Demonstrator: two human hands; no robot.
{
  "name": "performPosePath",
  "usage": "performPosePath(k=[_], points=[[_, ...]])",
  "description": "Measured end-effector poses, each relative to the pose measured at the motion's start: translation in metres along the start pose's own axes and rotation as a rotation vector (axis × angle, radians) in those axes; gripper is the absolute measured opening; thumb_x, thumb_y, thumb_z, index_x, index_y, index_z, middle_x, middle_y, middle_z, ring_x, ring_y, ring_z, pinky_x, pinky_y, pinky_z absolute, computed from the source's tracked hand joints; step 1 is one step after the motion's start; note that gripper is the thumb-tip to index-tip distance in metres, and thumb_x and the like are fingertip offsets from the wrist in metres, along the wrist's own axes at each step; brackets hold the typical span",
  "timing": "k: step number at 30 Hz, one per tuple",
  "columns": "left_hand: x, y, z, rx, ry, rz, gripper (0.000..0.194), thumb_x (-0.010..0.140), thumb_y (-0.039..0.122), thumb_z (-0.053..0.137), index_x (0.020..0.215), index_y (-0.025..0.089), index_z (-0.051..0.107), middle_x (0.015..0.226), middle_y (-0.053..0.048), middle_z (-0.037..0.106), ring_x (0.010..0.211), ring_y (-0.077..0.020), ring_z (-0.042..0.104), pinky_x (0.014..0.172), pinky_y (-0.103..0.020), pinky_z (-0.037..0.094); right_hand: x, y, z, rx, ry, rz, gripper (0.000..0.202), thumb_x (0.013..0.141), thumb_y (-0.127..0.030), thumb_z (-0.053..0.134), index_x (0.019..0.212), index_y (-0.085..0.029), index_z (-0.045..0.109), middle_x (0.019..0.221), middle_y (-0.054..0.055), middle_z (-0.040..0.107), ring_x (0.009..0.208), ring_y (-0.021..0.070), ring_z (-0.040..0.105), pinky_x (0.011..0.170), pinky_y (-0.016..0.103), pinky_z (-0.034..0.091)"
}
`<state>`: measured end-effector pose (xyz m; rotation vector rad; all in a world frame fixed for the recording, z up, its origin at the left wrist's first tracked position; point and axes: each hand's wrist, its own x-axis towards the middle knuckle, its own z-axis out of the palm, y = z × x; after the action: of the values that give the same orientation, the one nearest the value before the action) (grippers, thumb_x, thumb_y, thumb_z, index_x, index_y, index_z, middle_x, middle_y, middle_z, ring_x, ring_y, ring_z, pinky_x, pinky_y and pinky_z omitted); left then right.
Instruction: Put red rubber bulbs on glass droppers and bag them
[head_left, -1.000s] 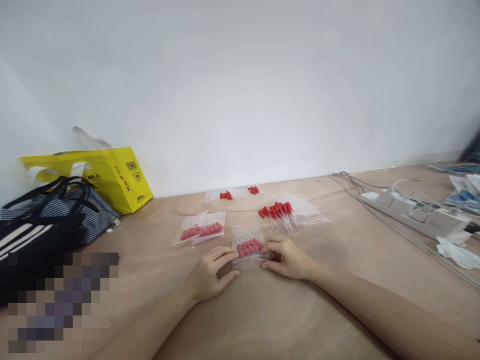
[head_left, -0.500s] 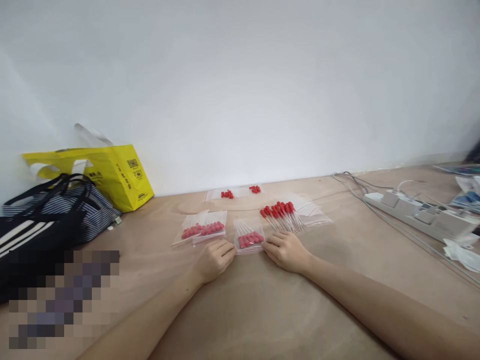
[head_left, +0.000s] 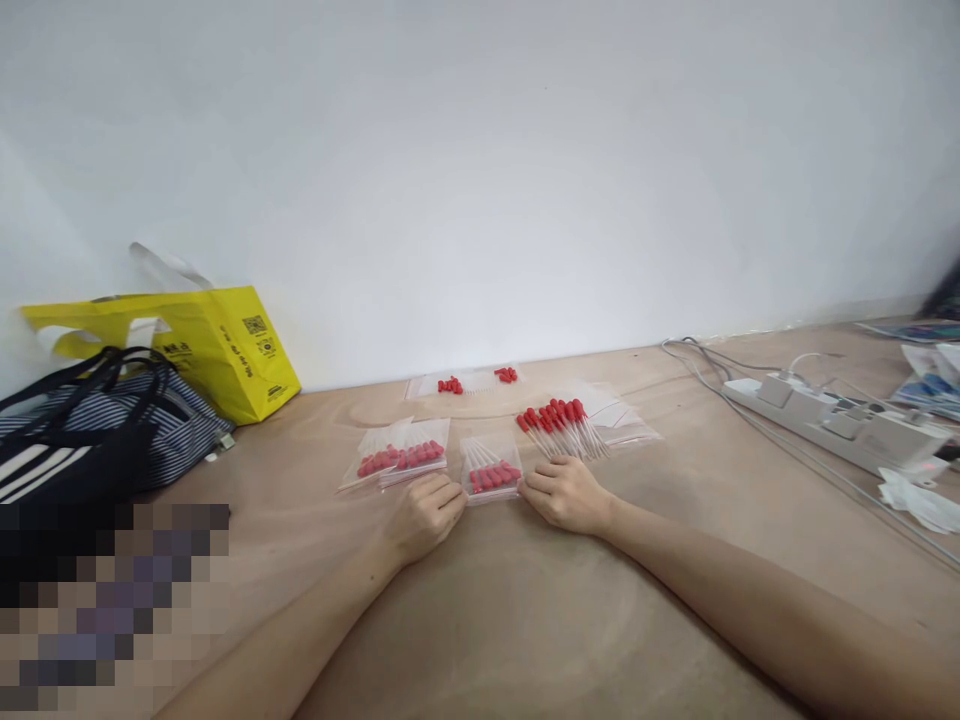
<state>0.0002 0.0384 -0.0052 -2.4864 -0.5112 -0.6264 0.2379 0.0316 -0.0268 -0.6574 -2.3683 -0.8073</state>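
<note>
A clear zip-lock bag [head_left: 491, 462] lies flat on the table with several red-bulbed droppers inside, bulbs toward me. My left hand [head_left: 429, 515] is closed at its near left corner. At the near right corner, my right hand [head_left: 564, 495] has its fingers curled in on the bag's edge. Just beyond my right hand is a fanned pile of loose droppers [head_left: 559, 425], red bulbs pointing away. Left of the bag, overlapping filled bags of droppers [head_left: 401, 455] lie near my left hand. The fingertips of both hands are partly hidden.
Flat plastic bags [head_left: 619, 415] lie behind the loose droppers. Two clusters of red bulbs [head_left: 451, 385] sit near the wall. A yellow bag [head_left: 255, 350] and a striped bag [head_left: 187, 430] stand left. At right are a power strip [head_left: 832, 425], cables and crumpled tissue [head_left: 919, 500].
The view has shifted slightly, so everything sits a little further left in the picture. Both hands stay at the corners of the same bag.
</note>
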Motion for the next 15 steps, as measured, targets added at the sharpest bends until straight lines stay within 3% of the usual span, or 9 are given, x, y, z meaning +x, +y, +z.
performPosePath(k=[7,12,15], points=[[0.002,0.002,-0.007,-0.013,0.099,-0.007,0.02,0.084,0.01,0.041,0.079,0.015,0.06,0.071,-0.004,0.064,0.067,-0.015,0.058,0.062,-0.028,0.047,0.0,-0.002,-0.004,-0.032,0.055,0.071,0.024,0.083,-0.014,0.041,0.064,-0.016,0.056,0.055,0.0,0.054,0.052,0.0092,0.041,0.051,0.028,0.018],[0.014,0.009,0.0,-0.042,0.246,0.072,0.013,0.081,0.008,0.047,0.082,0.014,0.058,0.074,-0.003,0.066,0.066,-0.0143,0.058,0.059,-0.027,0.047,0.006,-0.009,-0.001,-0.009,0.119,0.072,0.024,0.081,-0.014,0.042,0.061,-0.016,0.053,0.054,-0.001,0.052,0.051,0.0086,0.041,0.05,0.027,0.019],[0.021,0.012,0.006,-0.056,0.273,0.094,0.01,0.079,0.007,0.049,0.079,0.012,0.057,0.071,-0.004,0.065,0.064,-0.0146,0.057,0.058,-0.027,0.047,0.011,-0.014,0.0,-0.009,0.152,0.054,0.022,0.081,-0.015,0.043,0.062,-0.016,0.054,0.053,-0.002,0.051,0.05,0.0088,0.04,0.049,0.027,0.019]])
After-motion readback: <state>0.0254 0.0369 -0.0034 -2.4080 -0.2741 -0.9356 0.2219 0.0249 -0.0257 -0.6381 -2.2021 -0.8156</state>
